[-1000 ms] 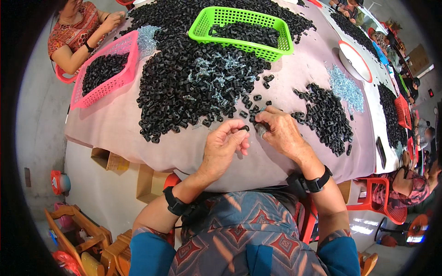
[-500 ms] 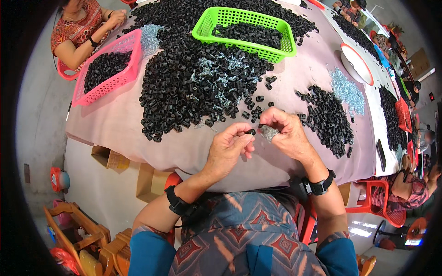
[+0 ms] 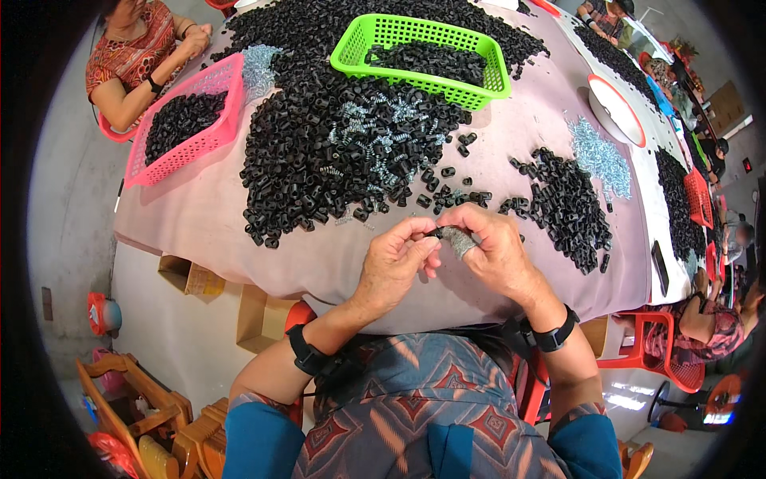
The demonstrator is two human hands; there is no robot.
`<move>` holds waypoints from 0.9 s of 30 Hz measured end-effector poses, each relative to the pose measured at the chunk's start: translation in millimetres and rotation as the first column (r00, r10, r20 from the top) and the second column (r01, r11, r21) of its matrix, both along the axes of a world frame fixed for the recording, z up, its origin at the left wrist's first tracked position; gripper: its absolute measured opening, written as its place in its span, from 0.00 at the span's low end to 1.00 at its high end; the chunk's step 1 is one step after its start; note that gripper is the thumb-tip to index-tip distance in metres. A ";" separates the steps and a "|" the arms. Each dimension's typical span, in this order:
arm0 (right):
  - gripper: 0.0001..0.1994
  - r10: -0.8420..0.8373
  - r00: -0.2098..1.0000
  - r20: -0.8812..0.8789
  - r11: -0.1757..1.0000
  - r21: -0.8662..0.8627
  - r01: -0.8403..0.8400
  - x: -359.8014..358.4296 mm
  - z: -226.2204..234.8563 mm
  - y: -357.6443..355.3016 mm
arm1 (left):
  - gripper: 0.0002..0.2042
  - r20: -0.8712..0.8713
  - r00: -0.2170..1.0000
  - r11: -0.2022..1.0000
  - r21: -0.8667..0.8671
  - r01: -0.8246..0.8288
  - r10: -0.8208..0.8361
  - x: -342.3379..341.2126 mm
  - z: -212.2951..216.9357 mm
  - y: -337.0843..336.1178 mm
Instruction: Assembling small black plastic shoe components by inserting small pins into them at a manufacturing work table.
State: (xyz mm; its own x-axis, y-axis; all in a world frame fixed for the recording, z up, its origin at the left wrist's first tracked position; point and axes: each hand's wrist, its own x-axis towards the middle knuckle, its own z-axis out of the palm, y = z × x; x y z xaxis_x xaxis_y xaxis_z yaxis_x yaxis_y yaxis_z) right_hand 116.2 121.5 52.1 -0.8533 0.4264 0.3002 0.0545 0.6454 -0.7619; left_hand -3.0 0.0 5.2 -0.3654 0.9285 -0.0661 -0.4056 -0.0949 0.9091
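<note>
My left hand (image 3: 401,257) pinches a small black plastic part (image 3: 436,233) between thumb and fingertips, above the near edge of the cloth-covered table. Right against it, my right hand (image 3: 499,251) is closed, its fingertips on the same spot; a grey wrap (image 3: 460,240) covers one digit. The fingers hide whether one or two black parts are joined there. Just beyond lies a large heap of black plastic parts (image 3: 287,176), with silver springs (image 3: 379,140) scattered over it. To the right of my hands sits a smaller pile of black parts (image 3: 570,211).
A green basket (image 3: 501,89) and a pink basket (image 3: 231,120) hold black parts. More springs (image 3: 598,160) lie at the right, near a red-rimmed white bowl (image 3: 618,112). A co-worker (image 3: 132,72) sits at the far left; others work along the right. Cardboard boxes (image 3: 259,319) stand below the table.
My right hand has moved left, closing the gap, and its fingertips now meet the left ones at the black plastic part. The left hand has barely moved.
</note>
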 end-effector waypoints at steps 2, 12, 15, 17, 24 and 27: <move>0.13 -0.017 1.000 -0.025 0.994 0.103 0.019 0.8 1.3 -2.4 | 0.09 -0.046 0.999 1.000 0.000 -0.002 0.002 0.4 -0.2 -1.0; 0.13 0.006 0.994 0.105 0.996 -0.088 0.004 8.7 7.8 -2.7 | 0.08 -0.413 0.901 0.990 0.078 -0.113 0.135 11.3 2.8 -4.8; 0.13 -0.018 0.996 0.092 0.998 -0.063 0.024 8.8 3.5 -6.1 | 0.08 -0.664 0.718 0.978 0.126 -0.168 0.209 11.9 5.6 -7.1; 0.13 -0.033 0.994 0.105 0.998 -0.056 0.039 9.5 -2.2 -8.2 | 0.08 -0.707 0.662 0.968 0.162 -0.193 0.251 14.7 1.3 -6.3; 0.09 0.001 1.000 0.016 0.983 -0.183 0.002 10.4 -9.0 1.4 | 0.09 -0.516 0.848 0.992 0.075 -0.098 0.122 8.7 2.0 -0.3; 0.04 0.084 0.996 0.040 0.853 -0.519 -0.051 13.6 4.6 5.0 | 0.09 -0.057 0.998 0.999 0.032 0.024 -0.022 5.7 1.9 -2.0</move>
